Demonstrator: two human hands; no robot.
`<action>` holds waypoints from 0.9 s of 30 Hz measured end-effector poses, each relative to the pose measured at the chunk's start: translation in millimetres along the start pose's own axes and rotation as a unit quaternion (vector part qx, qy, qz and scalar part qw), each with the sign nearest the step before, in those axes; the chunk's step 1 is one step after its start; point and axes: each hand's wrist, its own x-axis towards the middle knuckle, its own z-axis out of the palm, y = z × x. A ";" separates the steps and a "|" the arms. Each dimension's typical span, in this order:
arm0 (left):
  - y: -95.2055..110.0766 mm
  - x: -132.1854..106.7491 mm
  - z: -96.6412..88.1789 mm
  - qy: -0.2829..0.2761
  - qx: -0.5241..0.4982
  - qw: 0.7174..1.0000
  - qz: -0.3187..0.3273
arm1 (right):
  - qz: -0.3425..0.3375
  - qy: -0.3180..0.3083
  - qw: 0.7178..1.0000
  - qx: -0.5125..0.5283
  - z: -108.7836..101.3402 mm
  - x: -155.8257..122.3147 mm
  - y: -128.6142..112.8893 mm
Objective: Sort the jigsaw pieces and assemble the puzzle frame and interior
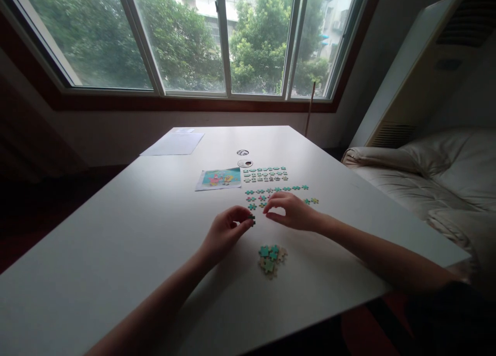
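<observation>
My left hand (229, 229) pinches a green jigsaw puzzle piece (252, 220) between thumb and fingertips, just above the white table. To its right, my right hand (289, 210) is bent over the rows of puzzle pieces (271, 190), its thumb and fingers apart with nothing visible between them. It hides part of the lower rows. The laid-out pieces are mostly teal, some with pink or yellow. Nearer to me lies a small heap of loose puzzle pieces (268, 265), some teal side up, others showing bare tan backs. A colourful picture sheet (221, 179) rests left of the rows.
Two small round items (245, 163) lie behind the picture sheet. White paper (172, 143) sits at the table's far left. The white table (116, 242) reaches towards a window (186, 46). A pale sofa (387, 175) stands beyond its right edge, with a thin stick (310, 109) by the wall.
</observation>
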 end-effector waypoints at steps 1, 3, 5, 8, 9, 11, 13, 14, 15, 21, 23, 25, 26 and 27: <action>-0.3 0.2 -0.1 0.006 -0.014 1.000 -0.008 | -0.008 0.007 1.000 -0.011 2.9 -3.3 -5.8; -1.2 0.1 -0.4 0.019 -0.046 0.998 -0.028 | -0.013 0.030 0.999 -0.026 9.2 -7.5 -14.5; -1.1 -0.8 -0.6 0.027 -0.071 0.996 -0.043 | -0.008 0.063 0.997 -0.035 15.6 -8.2 -20.6; 1.3 -2.5 -0.2 0.025 -0.098 0.993 -0.055 | -0.001 0.107 0.993 -0.052 22.3 -5.5 -26.8; 2.3 -2.9 0.1 0.024 -0.105 0.992 -0.058 | -0.001 0.118 0.991 -0.056 23.3 -4.5 -28.3; 3.6 -3.2 0.5 0.026 -0.116 0.991 -0.063 | -0.002 0.137 0.989 -0.058 23.6 -3.4 -30.4; 3.9 -3.0 0.8 0.031 -0.123 0.990 -0.068 | 0.000 0.150 0.987 -0.058 22.4 -3.6 -31.5; 3.9 -2.9 0.8 0.034 -0.126 0.989 -0.070 | 0.001 0.154 0.986 -0.057 21.7 -4.1 -31.6; 3.8 -2.8 0.7 0.036 -0.127 0.989 -0.072 | 0.003 0.155 0.986 -0.056 20.9 -4.6 -31.6; 5.5 -3.8 -0.2 0.044 -0.115 0.990 -0.074 | -0.008 0.163 0.985 -0.047 19.8 -6.8 -30.4; 6.0 -3.8 -0.5 0.044 -0.108 0.990 -0.073 | -0.010 0.166 0.985 -0.048 19.8 -7.2 -29.8; 5.7 -3.5 -0.6 0.043 -0.100 0.992 -0.071 | -0.011 0.169 0.984 -0.050 19.3 -7.6 -29.0; 5.4 -3.3 -0.7 0.041 -0.095 0.992 -0.069 | -0.013 0.170 0.984 -0.052 18.9 -7.7 -28.5; 5.0 -3.0 -0.7 0.038 -0.090 0.993 -0.068 | -0.017 0.170 0.984 -0.054 18.4 -7.8 -28.0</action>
